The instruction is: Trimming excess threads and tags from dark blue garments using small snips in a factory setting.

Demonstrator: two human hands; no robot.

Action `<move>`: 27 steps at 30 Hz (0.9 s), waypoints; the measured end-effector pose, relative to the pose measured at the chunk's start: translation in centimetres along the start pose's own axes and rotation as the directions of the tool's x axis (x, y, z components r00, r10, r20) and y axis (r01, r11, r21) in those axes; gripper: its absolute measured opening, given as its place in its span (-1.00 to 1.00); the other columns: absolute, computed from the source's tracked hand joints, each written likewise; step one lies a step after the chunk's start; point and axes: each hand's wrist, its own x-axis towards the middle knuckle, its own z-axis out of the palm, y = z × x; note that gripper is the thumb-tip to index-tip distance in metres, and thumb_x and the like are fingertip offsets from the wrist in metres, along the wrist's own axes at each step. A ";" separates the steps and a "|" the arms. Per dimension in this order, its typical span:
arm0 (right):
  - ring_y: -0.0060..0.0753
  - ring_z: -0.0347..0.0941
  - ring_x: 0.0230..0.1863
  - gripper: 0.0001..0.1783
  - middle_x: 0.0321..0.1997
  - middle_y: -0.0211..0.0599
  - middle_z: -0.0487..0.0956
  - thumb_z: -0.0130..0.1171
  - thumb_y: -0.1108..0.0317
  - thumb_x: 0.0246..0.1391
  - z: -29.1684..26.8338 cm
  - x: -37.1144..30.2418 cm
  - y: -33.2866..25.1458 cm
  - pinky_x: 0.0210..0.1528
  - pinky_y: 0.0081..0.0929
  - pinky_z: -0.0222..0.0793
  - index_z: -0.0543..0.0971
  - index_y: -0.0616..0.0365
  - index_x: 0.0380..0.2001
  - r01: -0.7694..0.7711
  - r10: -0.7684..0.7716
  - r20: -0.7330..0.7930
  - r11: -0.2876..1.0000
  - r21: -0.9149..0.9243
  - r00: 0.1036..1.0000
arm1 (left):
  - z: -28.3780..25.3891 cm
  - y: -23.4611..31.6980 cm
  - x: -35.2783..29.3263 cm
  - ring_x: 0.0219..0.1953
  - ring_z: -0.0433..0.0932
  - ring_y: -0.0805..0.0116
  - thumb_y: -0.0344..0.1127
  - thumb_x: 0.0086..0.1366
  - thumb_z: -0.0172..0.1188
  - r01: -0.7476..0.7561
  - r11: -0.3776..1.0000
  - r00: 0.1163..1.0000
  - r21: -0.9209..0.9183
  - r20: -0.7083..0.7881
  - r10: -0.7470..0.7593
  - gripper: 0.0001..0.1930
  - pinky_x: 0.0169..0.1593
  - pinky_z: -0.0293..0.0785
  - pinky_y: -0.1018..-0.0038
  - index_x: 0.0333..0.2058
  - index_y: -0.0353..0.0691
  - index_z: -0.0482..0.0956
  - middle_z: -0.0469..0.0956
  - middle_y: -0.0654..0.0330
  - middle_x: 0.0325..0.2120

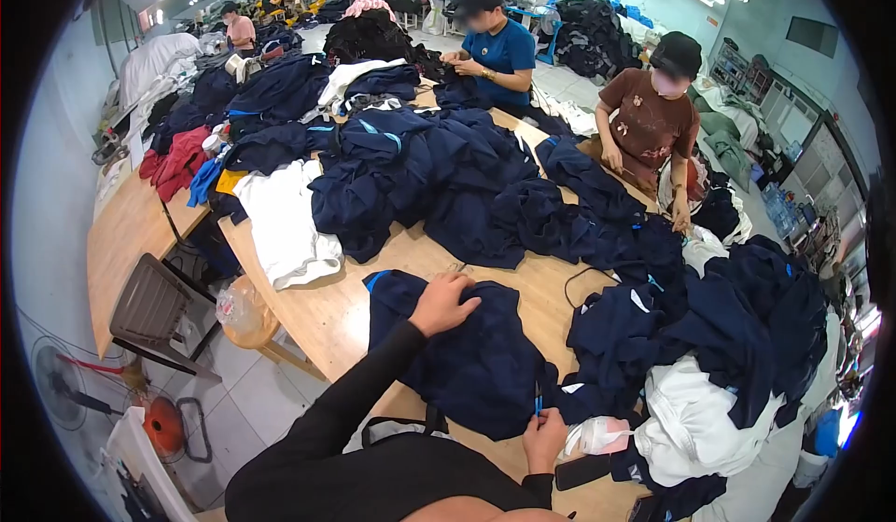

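A navy garment [457, 354] lies spread on the wooden table in front of me, with a light blue patch at its upper left corner. My left hand [443, 306] rests on its upper part, palm down, thumb and fingers apart. At the lower right edge of the cloth, my right hand [544, 436] is closed around a slim blue tool [539, 406], which points away from me; its exact kind is too small to make out. Just right of that hand stand a white and pink container [602, 435] and a dark flat phone-like object [582, 472].
A large heap of navy clothes [420, 167] covers the table's far side. White garments [289, 223] lie left, and navy and white piles [691, 410] right. Two co-workers [499, 51] stand across the table, handling cloth. A chair [154, 307] and a stool [252, 317] are at left.
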 end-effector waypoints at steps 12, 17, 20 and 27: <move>-0.35 0.69 -0.07 -0.44 0.15 -0.19 0.67 0.21 0.55 0.31 -8.3 -6.1 0.4 0.03 -0.34 0.71 0.49 0.27 0.37 -0.151 0.374 0.319 -0.414 0.898 0.871 | 6.9 1.1 -3.9 0.15 0.60 -0.34 0.11 0.20 0.55 0.130 0.991 0.970 -0.029 -0.204 -0.134 0.11 0.19 0.60 0.11 0.47 -0.51 0.19 0.55 -0.38 0.13; -0.26 0.66 0.01 -0.45 0.17 -0.17 0.63 0.16 0.62 0.24 -9.4 -3.2 1.8 0.15 -0.28 0.69 0.50 0.26 0.31 -0.128 0.236 0.244 -0.420 0.899 0.941 | 5.7 1.8 1.7 0.06 0.70 -0.22 0.10 0.34 0.41 0.073 0.989 0.949 0.129 0.294 -0.109 -0.43 0.15 0.62 0.06 0.05 -0.32 0.69 0.71 -0.20 0.02; -0.22 0.54 -0.21 -0.51 -0.08 -0.18 0.50 0.05 0.75 -0.02 -9.4 0.1 1.4 -0.14 -0.25 0.57 0.53 0.18 0.02 -0.042 0.173 0.161 -0.544 0.838 0.972 | 1.2 12.4 4.2 -0.04 0.61 -0.22 -0.49 0.27 0.32 -0.472 0.854 0.866 -0.218 -0.295 0.404 -0.72 0.05 0.54 0.07 -0.04 -0.31 0.61 0.62 -0.11 -0.16; -0.31 0.32 -0.30 -0.46 -0.15 -0.23 0.46 -0.02 0.79 -0.23 -8.3 1.5 -0.6 -0.21 -0.35 0.35 0.53 0.18 -0.11 0.041 0.196 0.111 -0.639 0.768 0.974 | -15.5 24.2 -4.0 0.10 0.60 -0.05 -0.61 0.13 0.22 -0.770 0.496 0.638 -0.401 -0.486 0.597 -0.67 0.17 0.51 0.22 -0.10 -0.27 0.60 0.59 0.03 -0.06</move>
